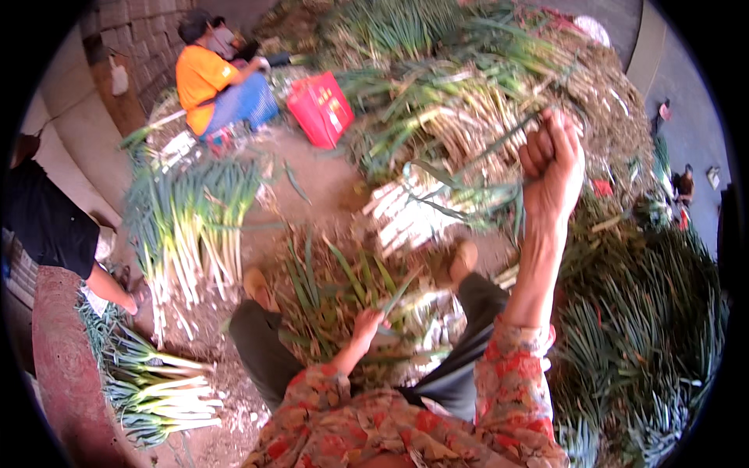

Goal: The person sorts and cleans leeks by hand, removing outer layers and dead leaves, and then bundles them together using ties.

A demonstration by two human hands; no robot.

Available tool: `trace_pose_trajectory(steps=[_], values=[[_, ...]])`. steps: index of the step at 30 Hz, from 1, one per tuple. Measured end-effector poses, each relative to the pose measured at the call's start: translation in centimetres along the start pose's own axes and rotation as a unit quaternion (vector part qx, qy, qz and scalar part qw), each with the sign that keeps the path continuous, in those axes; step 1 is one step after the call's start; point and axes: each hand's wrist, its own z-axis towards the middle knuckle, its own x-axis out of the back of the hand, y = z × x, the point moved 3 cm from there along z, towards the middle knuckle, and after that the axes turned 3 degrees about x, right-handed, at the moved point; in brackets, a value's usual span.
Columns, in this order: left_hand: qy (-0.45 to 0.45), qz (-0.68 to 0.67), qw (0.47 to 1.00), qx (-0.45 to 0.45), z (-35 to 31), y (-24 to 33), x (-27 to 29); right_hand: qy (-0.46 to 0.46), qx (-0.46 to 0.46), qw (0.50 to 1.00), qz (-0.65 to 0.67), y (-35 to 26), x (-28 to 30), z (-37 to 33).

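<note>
My right hand (554, 160) is raised at the right, its fingers closed on a long, thin green onion leaf (503, 139) that slants down to the left. Low between my knees, my left hand (364, 326) is closed round a green onion (399, 293), whose green part sticks up past the fingers; the rest is hard to make out. Loose green leaves and peelings (328, 292) lie on the ground in front of that hand. Beyond my right foot rests a heap of trimmed green onions (413, 212) with white stems.
Green onions lie in rows at the left (195, 218) and lower left (168, 386). A large pile (460, 109) spreads ahead, another (640, 335) at right. A person in orange (204, 78) sits near a red bag (320, 109). Someone in black (51, 207) bends at the left edge.
</note>
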Motion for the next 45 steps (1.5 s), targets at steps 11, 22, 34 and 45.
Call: trace_pose_trajectory(steps=[11,22,34,45], values=[[0.048,0.338,0.853,-0.396,-9.7,18.0,-2.0,-0.546,0.077,0.576,-0.603,9.2,0.4,-14.4],[-0.142,0.356,0.805,-0.452,-11.5,11.2,-4.5,-0.481,-0.110,0.795,-0.352,8.3,-5.2,-18.1],[-0.307,0.252,0.888,-0.233,-16.9,10.0,-4.7,-0.311,-0.220,0.883,-0.275,10.8,-5.7,-19.0],[-0.110,0.288,0.936,-0.167,-29.8,24.9,19.3,-0.280,-0.098,0.890,-0.345,16.9,-8.2,-15.4]])
